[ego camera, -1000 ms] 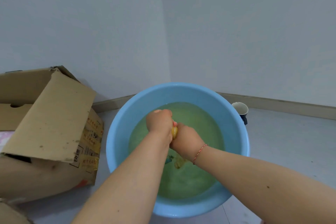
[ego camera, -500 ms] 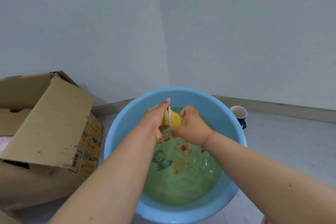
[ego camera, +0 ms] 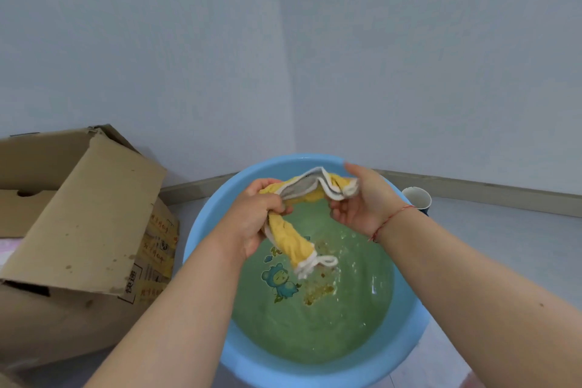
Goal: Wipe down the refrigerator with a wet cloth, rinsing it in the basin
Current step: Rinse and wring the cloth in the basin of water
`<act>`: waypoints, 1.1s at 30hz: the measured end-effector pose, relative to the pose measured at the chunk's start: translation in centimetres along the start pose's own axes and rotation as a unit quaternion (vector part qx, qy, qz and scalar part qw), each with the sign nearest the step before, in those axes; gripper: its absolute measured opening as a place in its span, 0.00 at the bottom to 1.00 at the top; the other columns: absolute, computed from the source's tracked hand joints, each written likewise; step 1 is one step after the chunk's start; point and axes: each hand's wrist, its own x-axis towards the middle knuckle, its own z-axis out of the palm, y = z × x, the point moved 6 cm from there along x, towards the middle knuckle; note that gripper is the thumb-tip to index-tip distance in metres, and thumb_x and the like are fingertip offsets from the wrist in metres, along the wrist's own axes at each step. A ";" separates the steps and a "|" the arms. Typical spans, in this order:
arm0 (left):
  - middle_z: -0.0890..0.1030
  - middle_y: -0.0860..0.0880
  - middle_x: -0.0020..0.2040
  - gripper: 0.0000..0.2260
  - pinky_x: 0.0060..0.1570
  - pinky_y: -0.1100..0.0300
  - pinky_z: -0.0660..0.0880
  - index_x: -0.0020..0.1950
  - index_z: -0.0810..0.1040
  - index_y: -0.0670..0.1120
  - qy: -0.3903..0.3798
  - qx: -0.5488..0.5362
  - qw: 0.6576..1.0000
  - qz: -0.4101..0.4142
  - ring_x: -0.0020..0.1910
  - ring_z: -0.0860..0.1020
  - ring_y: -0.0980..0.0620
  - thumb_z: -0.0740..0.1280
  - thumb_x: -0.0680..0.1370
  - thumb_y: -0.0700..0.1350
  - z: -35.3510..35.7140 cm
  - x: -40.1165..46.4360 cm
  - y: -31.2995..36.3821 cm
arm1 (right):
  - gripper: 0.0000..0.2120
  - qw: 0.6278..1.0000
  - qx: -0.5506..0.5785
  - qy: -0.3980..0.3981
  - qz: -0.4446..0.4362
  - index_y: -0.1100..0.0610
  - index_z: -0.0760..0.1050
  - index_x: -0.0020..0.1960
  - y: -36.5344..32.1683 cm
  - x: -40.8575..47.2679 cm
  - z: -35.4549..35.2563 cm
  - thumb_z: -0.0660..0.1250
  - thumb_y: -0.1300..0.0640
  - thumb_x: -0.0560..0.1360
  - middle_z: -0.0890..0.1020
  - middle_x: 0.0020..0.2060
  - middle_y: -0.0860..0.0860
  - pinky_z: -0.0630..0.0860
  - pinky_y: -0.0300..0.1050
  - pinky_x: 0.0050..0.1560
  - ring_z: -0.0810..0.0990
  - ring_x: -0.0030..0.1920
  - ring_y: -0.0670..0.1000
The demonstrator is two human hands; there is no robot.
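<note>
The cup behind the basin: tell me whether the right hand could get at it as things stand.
Probably yes, but not at once. The cup stands on the floor just beyond the right hand, with nothing between them, yet that hand and the left hand both hold the yellow cloth over the basin.

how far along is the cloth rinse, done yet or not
Done: the yellow cloth is out of the greenish water, above the blue basin. In hand: the left hand grips its middle, the right hand holds the other end, opening it. Left: wiping; no refrigerator shows.
</note>
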 end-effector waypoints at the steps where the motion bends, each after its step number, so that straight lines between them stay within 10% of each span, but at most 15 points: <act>1: 0.79 0.47 0.44 0.14 0.33 0.58 0.73 0.50 0.75 0.49 -0.006 0.005 1.000 0.008 0.34 0.79 0.49 0.67 0.73 0.31 0.2 -0.4 0.2 | 0.23 0.995 0.088 -0.039 -0.005 0.58 0.76 0.45 -0.4 -0.1 0.4 0.58 0.38 0.75 0.79 0.32 0.53 0.73 0.41 0.35 0.76 0.31 0.50; 6: 0.79 0.47 0.40 0.17 0.26 0.58 0.75 0.61 0.75 0.47 -0.033 -0.016 0.999 0.001 0.24 0.73 0.53 0.69 0.74 0.51 1.0 -1.2 0.1 | 0.14 0.989 -0.049 -0.100 -0.099 0.51 0.77 0.48 -1.2 -1.0 2.2 0.69 0.43 0.68 0.78 0.42 0.49 0.73 0.44 0.46 0.75 0.47 0.51; 10: 0.85 0.46 0.47 0.23 0.45 0.51 0.80 0.58 0.80 0.46 -0.091 0.020 0.995 -0.023 0.42 0.83 0.47 0.65 0.72 0.61 2.0 -1.7 -0.6 | 0.09 0.990 -0.050 -0.040 -0.124 0.55 0.78 0.48 -0.6 -0.9 2.3 0.69 0.50 0.74 0.81 0.42 0.53 0.78 0.51 0.49 0.79 0.46 0.53; 15: 0.84 0.44 0.47 0.25 0.48 0.54 0.79 0.53 0.78 0.46 -0.042 0.129 0.986 0.101 0.44 0.83 0.48 0.75 0.61 0.58 2.5 -2.8 0.9 | 0.14 0.993 -0.035 0.006 -0.113 0.54 0.75 0.44 -1.2 -1.6 2.8 0.65 0.42 0.75 0.76 0.31 0.51 0.65 0.37 0.20 0.73 0.27 0.48; 20: 0.85 0.49 0.39 0.06 0.40 0.59 0.78 0.47 0.78 0.48 -0.007 0.172 0.961 0.217 0.38 0.83 0.52 0.70 0.75 0.49 3.2 -3.8 3.6 | 0.18 0.987 -0.078 -0.091 -0.105 0.56 0.76 0.46 -2.3 -3.3 4.7 0.71 0.42 0.66 0.77 0.35 0.52 0.63 0.36 0.24 0.71 0.30 0.48; 26: 0.81 0.46 0.38 0.09 0.45 0.53 0.76 0.41 0.77 0.43 0.004 0.023 0.984 0.179 0.40 0.79 0.50 0.64 0.79 0.45 2.5 -3.1 4.8 | 0.22 0.982 -0.005 -0.131 -0.136 0.63 0.75 0.61 -4.4 -3.7 4.2 0.71 0.59 0.68 0.82 0.56 0.59 0.76 0.54 0.60 0.80 0.57 0.58; 33: 0.81 0.45 0.46 0.11 0.50 0.45 0.77 0.51 0.75 0.44 0.075 0.043 0.982 0.168 0.47 0.79 0.46 0.59 0.82 0.50 1.8 -3.1 8.7 | 0.22 0.975 -0.118 -0.160 -0.103 0.64 0.75 0.60 -7.1 -4.9 3.9 0.71 0.58 0.68 0.83 0.51 0.55 0.79 0.44 0.52 0.82 0.53 0.53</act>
